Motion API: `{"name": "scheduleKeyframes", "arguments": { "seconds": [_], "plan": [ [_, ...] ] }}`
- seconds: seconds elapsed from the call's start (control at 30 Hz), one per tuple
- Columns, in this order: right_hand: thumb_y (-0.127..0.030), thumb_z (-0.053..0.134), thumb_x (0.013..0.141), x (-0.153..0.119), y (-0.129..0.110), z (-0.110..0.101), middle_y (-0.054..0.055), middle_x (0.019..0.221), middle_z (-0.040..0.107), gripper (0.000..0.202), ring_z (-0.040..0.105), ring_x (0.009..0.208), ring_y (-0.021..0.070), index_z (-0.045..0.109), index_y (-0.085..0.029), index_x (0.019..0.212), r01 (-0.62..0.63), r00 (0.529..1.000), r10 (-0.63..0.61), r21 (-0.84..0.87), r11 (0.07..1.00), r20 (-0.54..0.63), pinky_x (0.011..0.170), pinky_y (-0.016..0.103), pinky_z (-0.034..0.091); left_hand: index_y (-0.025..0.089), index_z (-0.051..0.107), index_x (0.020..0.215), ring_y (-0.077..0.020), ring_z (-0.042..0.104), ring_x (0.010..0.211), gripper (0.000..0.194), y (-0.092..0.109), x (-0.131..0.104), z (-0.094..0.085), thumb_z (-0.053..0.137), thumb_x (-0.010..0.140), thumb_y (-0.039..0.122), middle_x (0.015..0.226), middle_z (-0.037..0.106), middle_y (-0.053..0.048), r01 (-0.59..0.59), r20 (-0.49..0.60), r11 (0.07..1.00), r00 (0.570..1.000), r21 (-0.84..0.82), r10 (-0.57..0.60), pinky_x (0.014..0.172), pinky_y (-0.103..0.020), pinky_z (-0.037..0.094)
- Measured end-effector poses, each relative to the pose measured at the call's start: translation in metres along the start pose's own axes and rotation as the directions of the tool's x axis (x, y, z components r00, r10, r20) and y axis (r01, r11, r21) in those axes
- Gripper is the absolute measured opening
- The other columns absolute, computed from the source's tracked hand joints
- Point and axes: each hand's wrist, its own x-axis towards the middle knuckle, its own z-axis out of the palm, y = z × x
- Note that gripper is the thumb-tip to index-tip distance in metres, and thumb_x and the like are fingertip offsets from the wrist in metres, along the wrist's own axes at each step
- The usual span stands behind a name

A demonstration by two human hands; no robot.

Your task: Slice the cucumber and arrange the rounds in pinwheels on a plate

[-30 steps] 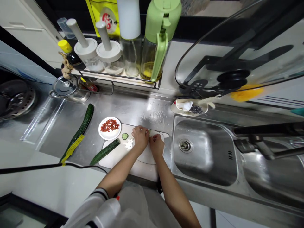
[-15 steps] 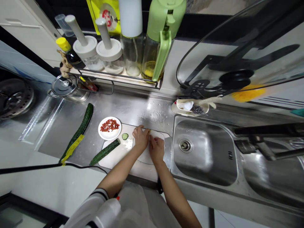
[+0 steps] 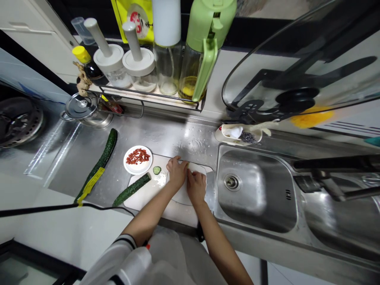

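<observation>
In the head view, the left hand (image 3: 177, 174) and right hand (image 3: 196, 187) meet at the fingertips above a white oval plate (image 3: 183, 196) on the cutting board (image 3: 139, 200); whether either pinches anything cannot be told. A cucumber slice (image 3: 157, 170) lies just left of the left hand, and beyond it a cut cucumber (image 3: 132, 190) rests diagonally, ungripped, its end overhanging the board.
</observation>
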Motion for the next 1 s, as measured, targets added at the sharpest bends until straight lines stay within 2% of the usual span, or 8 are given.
{"name": "scheduleKeyframes", "arguments": {
  "seconds": [0.27, 0.43, 0.53, 0.67, 0.77, 1.0],
  "plan": [
    [-0.019, 0.036, 0.092, -0.001, 0.001, -0.001, 0.012, 0.099, 0.056, 0.040, 0.039, 0.092, 0.0236, 0.058, -0.021, 0.125, 0.028, 1.000, -0.028, -0.037, 0.999, 0.007, 0.079, 0.036, 0.039, 0.030, 0.069, 0.097, -0.0291, 0.034, 0.114, 0.022, 0.000, 0.000, -0.005, 0.051, 0.086, 0.025, 0.126, 0.045, -0.008, -0.031, 0.003, 1.000, 1.000, 0.007, 0.031, 0.094, -0.045, 0.030],
    [-0.017, 0.040, 0.090, -0.004, 0.004, -0.002, 0.010, 0.098, 0.057, 0.037, 0.040, 0.093, 0.0229, 0.059, -0.018, 0.123, 0.076, 0.993, -0.076, -0.001, 0.997, -0.090, 0.082, 0.037, 0.040, 0.029, 0.065, 0.110, -0.0272, 0.039, 0.110, 0.029, -0.013, -0.007, -0.034, 0.049, 0.087, 0.023, 0.120, 0.052, -0.010, -0.059, -0.023, 0.996, 0.998, 0.070, 0.061, 0.090, -0.042, 0.034],
    [-0.016, 0.042, 0.090, -0.009, 0.005, -0.003, 0.011, 0.098, 0.057, 0.035, 0.040, 0.094, 0.0226, 0.060, -0.016, 0.121, 0.093, 0.988, -0.089, 0.025, 0.995, -0.128, 0.084, 0.037, 0.041, 0.028, 0.064, 0.113, -0.0292, 0.039, 0.111, 0.030, -0.030, -0.013, -0.059, 0.050, 0.087, 0.024, 0.122, 0.052, -0.010, 0.062, -0.087, 0.979, 0.995, 0.194, -0.046, 0.090, -0.044, 0.034],
    [-0.015, 0.044, 0.089, -0.016, 0.005, -0.007, 0.011, 0.099, 0.056, 0.032, 0.041, 0.096, 0.0226, 0.063, -0.016, 0.115, 0.107, 0.986, -0.099, 0.051, 0.993, -0.136, 0.086, 0.038, 0.041, 0.025, 0.066, 0.107, -0.0350, 0.032, 0.121, 0.027, -0.052, -0.022, -0.082, 0.053, 0.084, 0.026, 0.135, 0.041, -0.011, 0.261, -0.188, 0.910, 0.960, 0.322, -0.208, 0.094, -0.051, 0.031],
    [-0.016, 0.045, 0.089, -0.022, 0.003, -0.009, 0.011, 0.099, 0.056, 0.030, 0.042, 0.096, 0.0225, 0.064, -0.015, 0.112, 0.122, 0.985, -0.114, 0.058, 0.991, -0.127, 0.086, 0.038, 0.041, 0.024, 0.068, 0.105, -0.0357, 0.028, 0.125, 0.026, -0.062, -0.026, -0.086, 0.052, 0.084, 0.025, 0.140, 0.036, -0.011, 0.292, -0.180, 0.880, 0.954, 0.374, -0.240, 0.096, -0.051, 0.030],
    [-0.017, 0.047, 0.089, -0.033, -0.005, -0.015, 0.010, 0.098, 0.057, 0.027, 0.042, 0.095, 0.0224, 0.066, -0.016, 0.107, 0.120, 0.989, -0.114, 0.058, 0.991, -0.098, 0.084, 0.037, 0.042, 0.019, 0.069, 0.094, -0.0349, 0.027, 0.128, 0.022, -0.069, -0.028, -0.080, 0.051, 0.083, 0.023, 0.142, 0.035, -0.012, 0.266, -0.151, 0.863, 0.963, 0.430, -0.221, 0.096, -0.049, 0.031]
  ]
}}
